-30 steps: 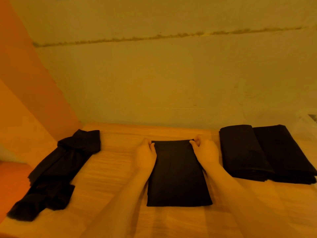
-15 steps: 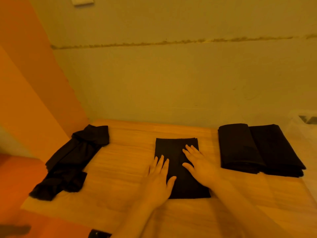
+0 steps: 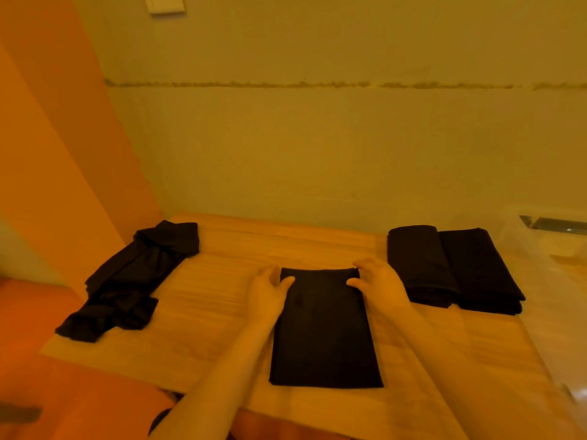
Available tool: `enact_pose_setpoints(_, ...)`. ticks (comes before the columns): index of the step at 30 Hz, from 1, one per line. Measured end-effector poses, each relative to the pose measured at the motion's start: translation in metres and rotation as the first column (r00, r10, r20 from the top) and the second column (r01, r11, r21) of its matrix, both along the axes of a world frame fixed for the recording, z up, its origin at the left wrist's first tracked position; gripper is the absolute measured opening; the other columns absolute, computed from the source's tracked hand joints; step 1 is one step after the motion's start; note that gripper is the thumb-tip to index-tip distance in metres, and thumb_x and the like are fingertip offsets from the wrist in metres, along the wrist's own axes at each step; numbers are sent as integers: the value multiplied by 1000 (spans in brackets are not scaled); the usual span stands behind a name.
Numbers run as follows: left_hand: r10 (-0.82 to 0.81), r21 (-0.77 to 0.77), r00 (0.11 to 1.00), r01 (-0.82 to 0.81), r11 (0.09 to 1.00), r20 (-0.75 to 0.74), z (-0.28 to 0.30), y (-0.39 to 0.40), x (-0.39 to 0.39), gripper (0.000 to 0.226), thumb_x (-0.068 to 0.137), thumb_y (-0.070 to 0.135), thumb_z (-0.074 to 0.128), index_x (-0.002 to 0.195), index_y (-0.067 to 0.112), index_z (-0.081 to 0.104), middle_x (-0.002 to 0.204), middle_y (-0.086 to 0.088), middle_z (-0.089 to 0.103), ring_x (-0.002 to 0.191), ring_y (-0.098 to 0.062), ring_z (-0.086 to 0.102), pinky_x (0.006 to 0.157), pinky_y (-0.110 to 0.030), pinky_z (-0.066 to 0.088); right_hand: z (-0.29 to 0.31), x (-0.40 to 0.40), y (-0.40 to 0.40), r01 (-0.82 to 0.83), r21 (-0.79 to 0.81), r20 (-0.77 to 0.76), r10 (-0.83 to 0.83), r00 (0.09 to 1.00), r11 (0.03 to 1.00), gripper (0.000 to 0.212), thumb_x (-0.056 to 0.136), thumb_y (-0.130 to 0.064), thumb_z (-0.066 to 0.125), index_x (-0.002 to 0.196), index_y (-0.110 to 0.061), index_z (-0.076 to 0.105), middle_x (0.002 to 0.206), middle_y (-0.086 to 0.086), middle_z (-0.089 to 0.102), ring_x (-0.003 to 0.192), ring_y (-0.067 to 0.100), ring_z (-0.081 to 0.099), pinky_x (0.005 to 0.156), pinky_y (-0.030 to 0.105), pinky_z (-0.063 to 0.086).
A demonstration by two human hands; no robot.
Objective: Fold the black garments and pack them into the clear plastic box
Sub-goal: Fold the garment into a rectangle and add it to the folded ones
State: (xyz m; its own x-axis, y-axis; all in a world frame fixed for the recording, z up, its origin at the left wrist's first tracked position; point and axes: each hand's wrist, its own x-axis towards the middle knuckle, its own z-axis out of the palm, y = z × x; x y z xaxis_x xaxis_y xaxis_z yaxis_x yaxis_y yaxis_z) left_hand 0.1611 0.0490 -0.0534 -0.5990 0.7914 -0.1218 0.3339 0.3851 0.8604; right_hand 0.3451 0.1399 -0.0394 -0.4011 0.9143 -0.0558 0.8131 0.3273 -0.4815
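Observation:
A folded black garment (image 3: 324, 331) lies as a narrow rectangle in the middle of the wooden table (image 3: 216, 306). My left hand (image 3: 266, 293) curls around its far left corner, thumb on top of the cloth. At the far right corner my right hand (image 3: 379, 284) holds it the same way. Two more folded black garments (image 3: 419, 265) (image 3: 479, 274) lie side by side to the right. An unfolded, crumpled black garment (image 3: 130, 281) sprawls at the table's left edge. The clear plastic box (image 3: 552, 249) stands at the far right, partly cut off.
A pale wall rises right behind the table's far edge. An orange panel (image 3: 47, 185) closes off the left side, with an orange surface below the table's left corner. A white switch plate (image 3: 165, 4) sits high on the wall.
Both hands lay flat on the near half of the folded garment half a second ago. They have moved up to its far corners and curled around them.

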Motion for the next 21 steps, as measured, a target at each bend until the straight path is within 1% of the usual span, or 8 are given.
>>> enact_pose_setpoints(4,66,-23,997,-66,998,26,-1,18,-4,31,90,20,61,116,4,63,112,-13,65,104,-25,60,90,-36,48,-11,-4,5,86,-73,-162,-97,982,994,32,88,-22,61,118,-12,60,117,4,61,110,20,55,88,26,42)
enact_pose_setpoints(6,78,20,996,-79,997,41,0,19,-4,24,90,20,60,108,4,65,101,-8,66,94,-21,61,81,-31,48,-13,-5,6,124,-72,-258,-139,956,990,22,87,-21,63,106,-11,65,102,5,64,99,19,59,82,26,44)
enact_pose_setpoints(9,80,125,992,-93,988,100,-1,19,-4,15,93,20,56,100,11,65,90,0,61,87,-14,57,73,-24,44,-10,-6,7,153,-75,-371,-170,913,985,14,87,-18,62,98,-11,67,92,0,62,89,12,58,78,21,45)
enact_pose_setpoints(12,46,192,994,-64,979,97,0,24,-5,12,94,18,52,89,13,62,82,2,60,82,-14,58,66,-20,45,-3,-9,8,126,-123,-504,-171,846,984,10,89,-14,59,95,-13,67,83,-9,58,79,0,53,65,10,40)
enact_pose_setpoints(14,23,206,996,-41,978,91,-2,29,-6,13,96,18,49,89,11,59,80,1,59,78,-13,57,64,-21,45,-4,-13,11,77,-143,-496,-139,857,987,9,91,-15,56,92,-14,65,79,-10,58,75,-2,52,61,11,40)
enact_pose_setpoints(16,6,177,999,-13,984,38,-5,34,-8,15,97,18,47,91,10,57,79,0,57,77,-15,56,62,-23,43,-10,-17,15,63,-176,-473,-141,870,982,9,92,-17,54,89,-15,62,77,-7,59,72,5,55,59,13,39)
enact_pose_setpoints(19,35,96,998,-30,995,-60,-16,41,-14,19,97,19,46,98,5,59,82,-3,57,77,-17,55,66,-31,44,-22,-20,21,150,-196,-502,-230,834,969,11,93,-17,53,84,-17,58,75,-2,58,67,10,54,57,17,38)
enact_pose_setpoints(21,60,61,994,-54,997,-93,-18,42,-15,19,97,20,47,100,5,60,84,-4,58,76,-18,55,64,-29,43,-28,-21,24,188,-162,-453,-242,858,969,10,93,-17,53,83,-18,56,75,-3,55,72,12,53,58,15,37)
